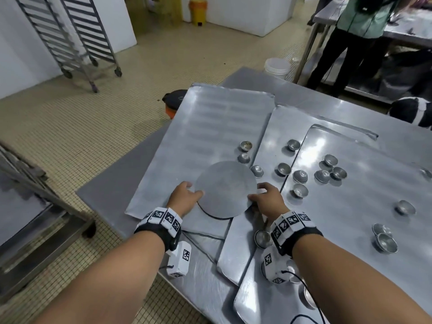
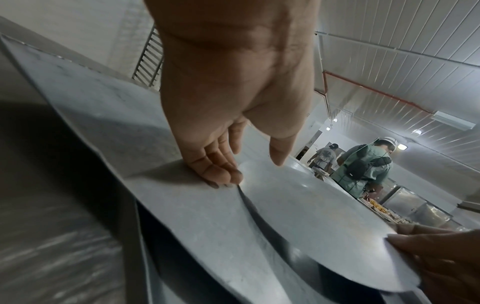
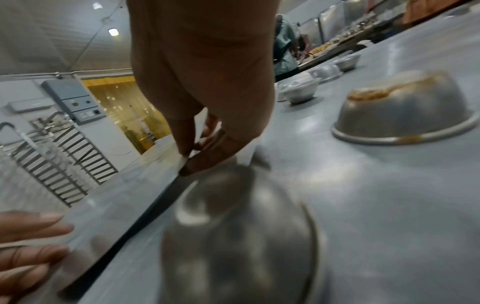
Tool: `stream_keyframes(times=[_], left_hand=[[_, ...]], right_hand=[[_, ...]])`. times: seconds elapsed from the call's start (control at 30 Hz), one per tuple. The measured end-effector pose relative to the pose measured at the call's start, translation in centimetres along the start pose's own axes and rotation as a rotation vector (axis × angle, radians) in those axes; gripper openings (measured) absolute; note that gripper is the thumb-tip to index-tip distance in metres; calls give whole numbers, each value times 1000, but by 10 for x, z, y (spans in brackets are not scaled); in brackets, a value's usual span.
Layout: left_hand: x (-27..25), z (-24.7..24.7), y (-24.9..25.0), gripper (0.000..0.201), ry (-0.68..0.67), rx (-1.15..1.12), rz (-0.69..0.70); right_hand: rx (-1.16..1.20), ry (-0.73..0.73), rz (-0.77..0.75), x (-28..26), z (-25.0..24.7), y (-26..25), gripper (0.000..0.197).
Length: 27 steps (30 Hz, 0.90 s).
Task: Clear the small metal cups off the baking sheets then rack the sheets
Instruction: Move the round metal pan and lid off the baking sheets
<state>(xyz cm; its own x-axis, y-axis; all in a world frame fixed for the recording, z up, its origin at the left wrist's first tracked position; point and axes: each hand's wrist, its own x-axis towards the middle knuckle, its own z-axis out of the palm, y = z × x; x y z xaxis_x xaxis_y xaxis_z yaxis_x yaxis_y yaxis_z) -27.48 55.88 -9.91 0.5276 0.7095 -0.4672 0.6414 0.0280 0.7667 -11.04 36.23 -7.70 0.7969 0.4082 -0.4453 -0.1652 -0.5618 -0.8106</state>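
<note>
A flat round metal disc (image 1: 225, 189) lies tilted over the left baking sheet (image 1: 210, 122). My left hand (image 1: 195, 191) pinches its left edge, fingers (image 2: 221, 174) beneath and thumb on top. My right hand (image 1: 256, 194) pinches the right edge (image 3: 192, 160). Several small metal cups sit upside down on the sheets: two (image 1: 245, 146) on the left sheet, others on the middle sheet (image 1: 275, 127) and the right sheet (image 1: 355, 195). One cup (image 3: 233, 236) lies blurred just under my right wrist.
Two wheeled racks (image 1: 70, 38) stand at the back left, and another rack (image 1: 23, 195) is close on my left. A person in green (image 1: 362, 19) stands at the far table. White buckets (image 1: 277, 66) and an orange-and-black object (image 1: 174, 101) sit on the floor.
</note>
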Motion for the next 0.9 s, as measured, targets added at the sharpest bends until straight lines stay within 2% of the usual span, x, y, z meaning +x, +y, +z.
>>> stream_keyframes(times=[0.1,0.23,0.37,0.43,0.57,0.67,0.83,0.9], left_hand=[[-1,0,5,75,22,-34,21],[3,1,3,52,59,-108,30],[6,-1,4,60,34,-130,58],[5,-4,5,57,53,-119,73],[2,-14,3,26,9,-200,38],[-8,-23,8,15,24,-251,74],[-27,-41,31,9,33,-332,215],[-32,-49,41,5,16,-401,242]], right_hand=[[173,-106,-4,-6,-9,-3,30],[251,-188,-19,-13,-20,-7,26],[248,-247,-33,-13,-27,-10,25],[242,-274,-44,-13,-28,-12,24],[247,-297,-62,-18,-30,-18,25],[221,-253,-97,-22,-30,-24,9],[166,-9,-271,-23,-31,-35,18],[183,13,-319,-26,-31,-42,18]])
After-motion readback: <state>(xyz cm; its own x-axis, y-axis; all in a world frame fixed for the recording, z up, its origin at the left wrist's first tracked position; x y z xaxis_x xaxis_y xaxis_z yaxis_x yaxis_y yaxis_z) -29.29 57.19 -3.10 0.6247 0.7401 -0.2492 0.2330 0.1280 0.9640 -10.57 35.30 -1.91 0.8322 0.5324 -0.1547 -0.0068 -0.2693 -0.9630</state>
